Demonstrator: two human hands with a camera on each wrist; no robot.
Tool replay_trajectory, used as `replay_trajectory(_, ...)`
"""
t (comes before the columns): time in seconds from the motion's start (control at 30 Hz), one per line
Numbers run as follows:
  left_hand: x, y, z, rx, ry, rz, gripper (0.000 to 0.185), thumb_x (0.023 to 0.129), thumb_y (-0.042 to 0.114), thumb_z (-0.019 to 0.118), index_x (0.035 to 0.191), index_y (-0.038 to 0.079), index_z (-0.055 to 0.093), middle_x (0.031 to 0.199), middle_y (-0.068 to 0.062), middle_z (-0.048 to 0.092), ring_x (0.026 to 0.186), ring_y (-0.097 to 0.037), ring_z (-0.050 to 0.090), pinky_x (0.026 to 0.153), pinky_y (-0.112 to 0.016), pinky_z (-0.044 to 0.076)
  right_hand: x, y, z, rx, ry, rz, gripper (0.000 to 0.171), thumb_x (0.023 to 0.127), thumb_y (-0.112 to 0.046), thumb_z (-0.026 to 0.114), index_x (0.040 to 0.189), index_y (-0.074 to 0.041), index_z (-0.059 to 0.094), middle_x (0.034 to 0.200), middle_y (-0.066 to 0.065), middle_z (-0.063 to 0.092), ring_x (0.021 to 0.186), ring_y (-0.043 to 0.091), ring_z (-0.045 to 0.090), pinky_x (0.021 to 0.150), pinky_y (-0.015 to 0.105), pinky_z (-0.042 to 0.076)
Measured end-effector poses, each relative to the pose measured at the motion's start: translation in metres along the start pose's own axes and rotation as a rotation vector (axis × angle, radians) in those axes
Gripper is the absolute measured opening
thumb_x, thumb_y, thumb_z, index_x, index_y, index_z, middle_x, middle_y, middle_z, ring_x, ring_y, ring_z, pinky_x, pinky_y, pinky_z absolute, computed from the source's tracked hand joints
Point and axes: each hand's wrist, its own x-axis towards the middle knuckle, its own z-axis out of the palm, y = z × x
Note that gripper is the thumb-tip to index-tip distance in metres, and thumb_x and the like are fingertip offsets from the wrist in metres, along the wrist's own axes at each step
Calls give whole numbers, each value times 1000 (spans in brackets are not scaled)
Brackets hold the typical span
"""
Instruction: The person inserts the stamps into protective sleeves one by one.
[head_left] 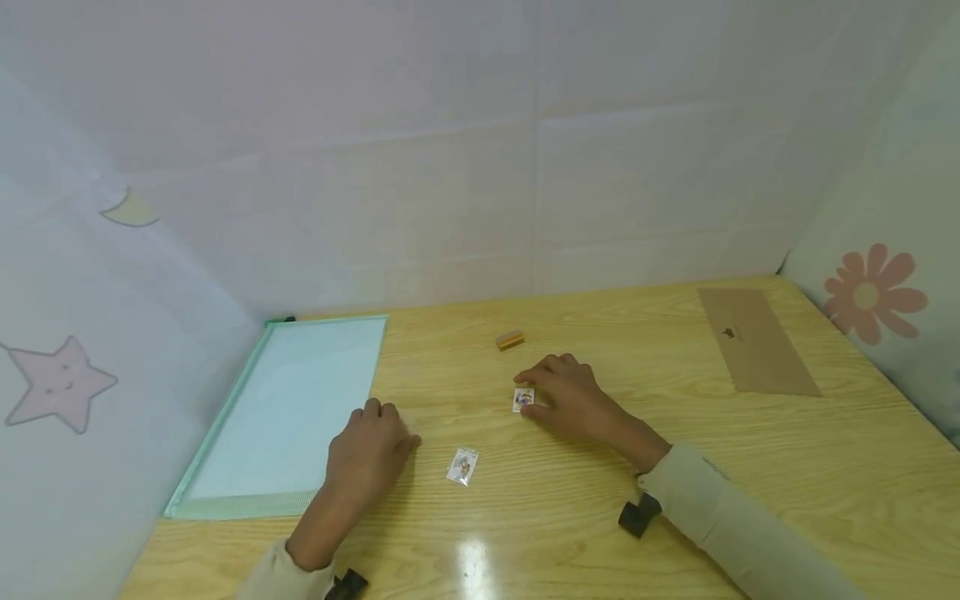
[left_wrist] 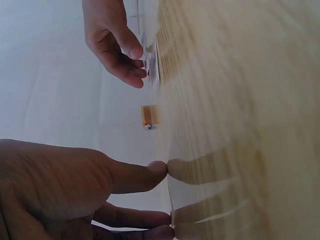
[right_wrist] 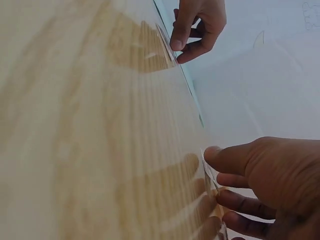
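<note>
A small picture card [head_left: 522, 400] lies on the wooden table [head_left: 675, 467]. My right hand [head_left: 570, 400] is on its right side, with the thumb [right_wrist: 212, 152] and curled fingertips [right_wrist: 227, 197] pinching the card's edges [right_wrist: 210, 175]. A second small card in a clear sleeve [head_left: 462, 466] lies loose between the hands. My left hand [head_left: 371, 454] rests on the table beside a green-framed white board [head_left: 225, 467], thumb tip [left_wrist: 157, 172] pressed to the wood and holding nothing. The left wrist view shows the right hand [left_wrist: 112, 45] at the card [left_wrist: 152, 67].
A small orange block [head_left: 510, 339] sits just beyond the right hand and is also in the left wrist view [left_wrist: 150, 116]. A brown paper envelope [head_left: 753, 337] lies at the far right. White walls with star, moon and flower stickers close in the table.
</note>
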Motion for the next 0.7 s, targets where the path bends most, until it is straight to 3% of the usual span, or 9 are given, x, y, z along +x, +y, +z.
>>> replay_trajectory(0.17,1,-1,4,-14,24,46,29,89,24,80,95,3,60,89,-8,50,71,-21,47,49,-29,42,-1,-1,5,-31,45,-3,36,92,-37,76,124,-22,71,120,-2,58,107,20,47,89,48,38)
replay_trajectory(0.5,6,-1,11,-183,19,76,14,92,13,76,104,10,69,103,-7,55,81,-19,50,58,-28,44,-4,-2,8,-27,90,-64,20,94,-33,74,112,-23,75,114,-5,62,101,18,50,90,47,39)
replay_trajectory(0.7,11,0,14,-319,41,102,12,93,10,75,103,12,68,100,0,62,84,-15,57,66,-28,50,-3,-5,7,159,83,-43,17,95,-25,73,112,-24,71,104,-14,66,91,7,56,86,35,47)
